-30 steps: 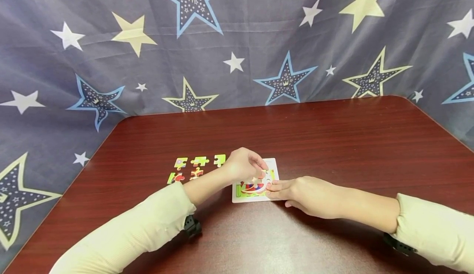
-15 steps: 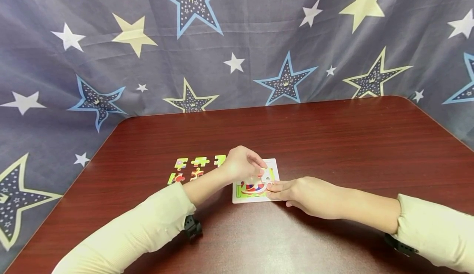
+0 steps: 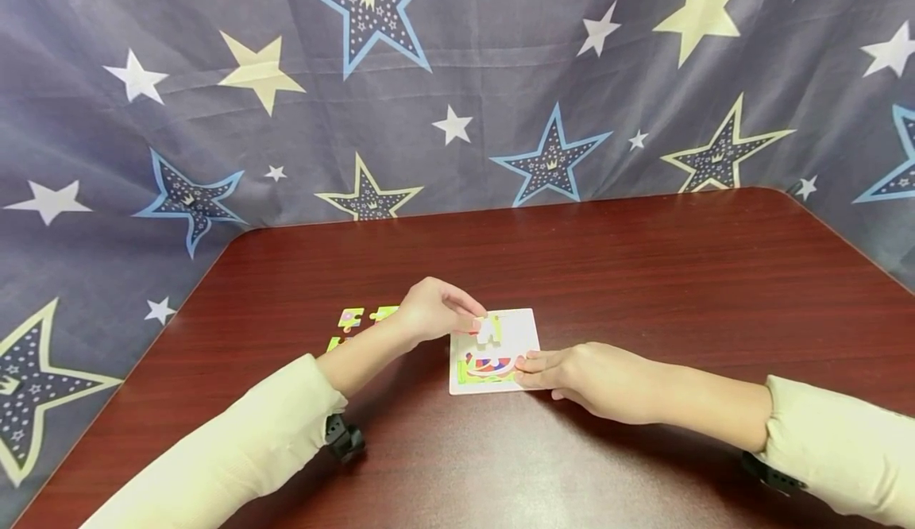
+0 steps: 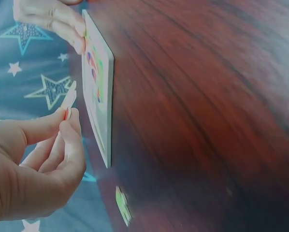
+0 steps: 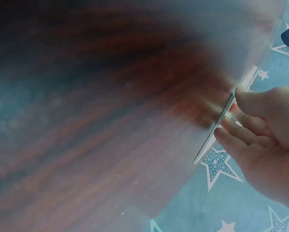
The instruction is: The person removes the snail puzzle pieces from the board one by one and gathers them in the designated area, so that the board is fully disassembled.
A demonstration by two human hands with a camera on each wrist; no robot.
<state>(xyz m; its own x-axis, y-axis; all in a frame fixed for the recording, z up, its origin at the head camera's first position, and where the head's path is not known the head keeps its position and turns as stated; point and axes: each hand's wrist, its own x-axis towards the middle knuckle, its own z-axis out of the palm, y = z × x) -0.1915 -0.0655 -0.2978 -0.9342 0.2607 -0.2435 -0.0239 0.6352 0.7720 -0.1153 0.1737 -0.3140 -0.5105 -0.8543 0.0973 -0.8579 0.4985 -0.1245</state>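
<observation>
My left hand (image 3: 438, 310) pinches a white and yellow-green jigsaw piece (image 3: 490, 329) between thumb and fingertips, over the upper left of a white puzzle tray (image 3: 527, 329). In the left wrist view the piece (image 4: 69, 99) is tilted, seen nearly edge-on, and held apart from the tray (image 4: 103, 125). Pieces with red, blue and green print (image 3: 489, 367) fill the tray's near part; its far part shows bare white. My right hand (image 3: 600, 380) rests its extended fingers on the tray's lower right edge. In the right wrist view the right hand (image 5: 265, 130) hides part of the tray.
Loose jigsaw pieces lie left of the tray, among them a green one with a pink spot (image 3: 350, 318) and another green one (image 3: 383, 312); my left forearm covers others. The dark red wooden table (image 3: 643, 275) reaches back to a grey star-patterned cloth (image 3: 472, 171).
My left hand has moved left with the pinched piece, from the tray's right side to its upper left. Its forearm now hides more loose pieces. The right hand has stayed in place.
</observation>
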